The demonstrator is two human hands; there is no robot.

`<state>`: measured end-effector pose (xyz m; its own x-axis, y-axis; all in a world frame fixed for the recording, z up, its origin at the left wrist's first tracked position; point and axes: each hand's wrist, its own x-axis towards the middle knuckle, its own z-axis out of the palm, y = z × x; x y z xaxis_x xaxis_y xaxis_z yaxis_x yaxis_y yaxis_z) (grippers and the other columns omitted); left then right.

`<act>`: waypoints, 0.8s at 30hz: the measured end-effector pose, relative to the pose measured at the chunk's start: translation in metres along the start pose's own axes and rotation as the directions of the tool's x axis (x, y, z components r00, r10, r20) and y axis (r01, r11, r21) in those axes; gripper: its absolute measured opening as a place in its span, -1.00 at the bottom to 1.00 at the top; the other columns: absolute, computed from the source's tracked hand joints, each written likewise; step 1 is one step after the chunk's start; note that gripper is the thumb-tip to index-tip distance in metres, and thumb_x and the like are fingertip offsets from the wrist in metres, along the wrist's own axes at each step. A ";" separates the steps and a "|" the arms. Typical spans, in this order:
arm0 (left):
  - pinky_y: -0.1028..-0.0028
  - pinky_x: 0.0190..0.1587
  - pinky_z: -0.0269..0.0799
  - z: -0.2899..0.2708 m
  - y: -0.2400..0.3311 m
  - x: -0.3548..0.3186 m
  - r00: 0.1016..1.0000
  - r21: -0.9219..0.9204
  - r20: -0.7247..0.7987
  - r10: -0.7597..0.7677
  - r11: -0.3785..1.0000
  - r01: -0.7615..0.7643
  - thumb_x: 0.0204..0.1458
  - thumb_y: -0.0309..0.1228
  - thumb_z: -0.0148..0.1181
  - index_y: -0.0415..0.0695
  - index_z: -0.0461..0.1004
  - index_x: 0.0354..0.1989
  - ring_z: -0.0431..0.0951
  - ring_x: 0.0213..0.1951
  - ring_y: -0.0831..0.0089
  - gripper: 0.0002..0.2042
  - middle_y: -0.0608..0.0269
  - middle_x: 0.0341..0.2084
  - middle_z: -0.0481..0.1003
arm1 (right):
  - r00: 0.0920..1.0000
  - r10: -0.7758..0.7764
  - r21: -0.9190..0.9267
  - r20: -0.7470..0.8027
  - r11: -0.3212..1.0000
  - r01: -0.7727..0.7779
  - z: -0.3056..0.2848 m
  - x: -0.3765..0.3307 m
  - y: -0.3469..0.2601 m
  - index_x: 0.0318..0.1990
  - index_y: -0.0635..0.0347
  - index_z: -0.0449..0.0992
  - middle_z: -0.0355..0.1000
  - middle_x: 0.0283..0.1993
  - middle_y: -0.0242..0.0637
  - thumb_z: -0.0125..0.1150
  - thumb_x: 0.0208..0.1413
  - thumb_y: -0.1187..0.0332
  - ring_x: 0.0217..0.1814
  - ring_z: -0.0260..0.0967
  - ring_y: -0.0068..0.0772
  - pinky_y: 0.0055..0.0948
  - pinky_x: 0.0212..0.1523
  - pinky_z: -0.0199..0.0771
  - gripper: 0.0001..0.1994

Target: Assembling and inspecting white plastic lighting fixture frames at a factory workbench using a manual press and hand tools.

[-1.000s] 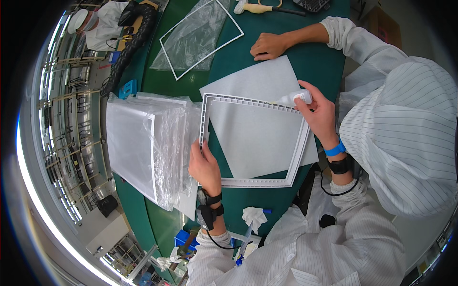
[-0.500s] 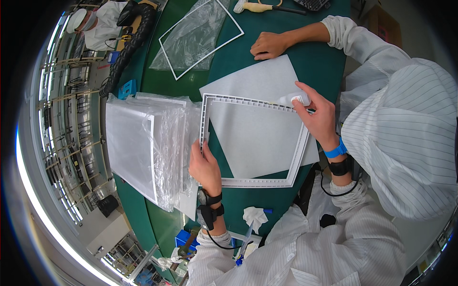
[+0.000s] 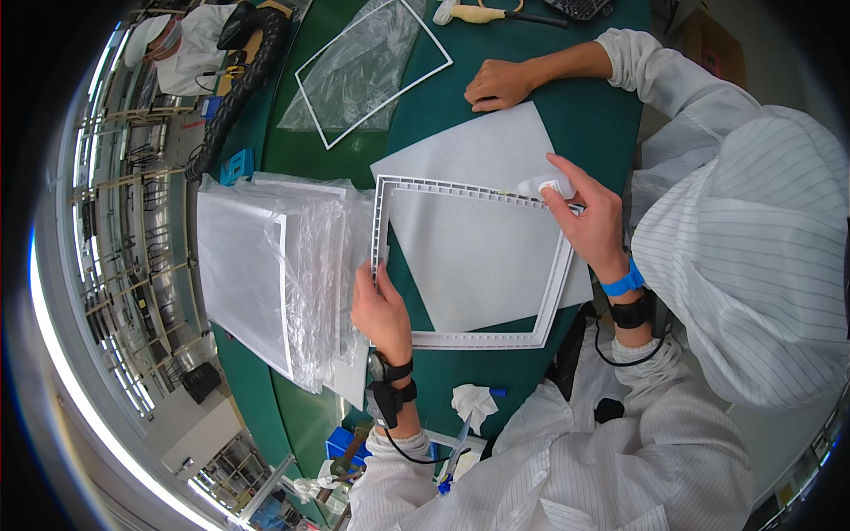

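Note:
A white rectangular plastic frame (image 3: 465, 340) with a ribbed channel is tilted up over a pale grey sheet. My left hand (image 3: 382, 311) is closed round its left side, thumb and fingers on the rim. In my right hand (image 3: 591, 219) I grip a small white squeeze bottle (image 3: 553, 188) near the frame's far right corner. The bottle lies sideways, its narrow end pointing left along the channel of the far side; whether the tip touches cannot be told. Beneath lies the pale sheet (image 3: 478, 265) on the green table.
Bagged white panels (image 3: 243, 265) are stacked at left. Another thin white frame (image 3: 390, 99) lies on clear plastic at the back. A co-worker's fist (image 3: 500, 84) rests beyond the sheet; their striped cap (image 3: 744, 257) fills the right. A crumpled white wipe (image 3: 474, 404) lies near me.
My right hand and the bottle have shifted very slightly along the far side of the frame. My left hand keeps its hold, and the co-worker's fist has not moved.

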<state>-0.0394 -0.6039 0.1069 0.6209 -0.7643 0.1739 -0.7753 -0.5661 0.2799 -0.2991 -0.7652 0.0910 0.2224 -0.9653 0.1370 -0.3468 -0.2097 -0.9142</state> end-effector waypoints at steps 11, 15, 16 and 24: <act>0.18 -0.49 0.37 0.001 0.000 -0.001 1.000 -0.011 0.006 -0.016 1.000 0.016 0.23 -0.34 0.13 -0.09 0.50 -0.16 0.55 -0.49 0.01 -0.87 0.08 -0.46 0.57 | 0.999 0.038 0.012 0.028 0.999 -0.038 0.000 -0.001 0.002 0.16 0.20 0.50 0.58 -0.06 -0.03 0.32 0.10 0.46 -0.20 0.61 -0.33 -0.49 -0.27 0.62 -0.57; 0.18 -0.50 0.36 0.001 -0.001 -0.001 1.000 0.004 -0.002 -0.009 1.000 0.009 0.23 -0.33 0.13 -0.09 0.50 -0.17 0.54 -0.51 0.01 -0.87 0.08 -0.47 0.57 | 0.999 0.035 -0.005 0.031 0.999 -0.035 -0.001 -0.001 0.002 0.16 0.20 0.50 0.58 -0.05 -0.03 0.32 0.11 0.45 -0.19 0.61 -0.31 -0.48 -0.26 0.62 -0.57; 0.17 -0.50 0.36 0.001 -0.002 -0.002 1.000 0.014 -0.001 -0.007 1.000 0.007 0.23 -0.33 0.13 -0.09 0.50 -0.17 0.54 -0.51 0.02 -0.87 0.08 -0.47 0.57 | 0.999 0.044 0.014 0.028 0.999 -0.045 -0.001 -0.002 0.004 0.16 0.20 0.50 0.58 -0.05 -0.03 0.32 0.11 0.45 -0.18 0.62 -0.30 -0.48 -0.26 0.62 -0.58; 0.17 -0.51 0.36 0.001 -0.002 -0.002 1.000 0.009 -0.006 -0.003 1.000 0.003 0.22 -0.33 0.14 -0.09 0.50 -0.17 0.55 -0.51 0.01 -0.87 0.07 -0.46 0.57 | 0.998 0.056 0.039 0.037 0.998 -0.058 0.000 -0.003 0.006 0.15 0.20 0.51 0.58 -0.04 -0.03 0.33 0.10 0.44 -0.17 0.62 -0.28 -0.49 -0.26 0.63 -0.58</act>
<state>-0.0392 -0.6009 0.1052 0.6240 -0.7607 0.1790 -0.7744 -0.5712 0.2721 -0.3014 -0.7635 0.0850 0.2366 -0.9690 0.0710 -0.3228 -0.1473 -0.9349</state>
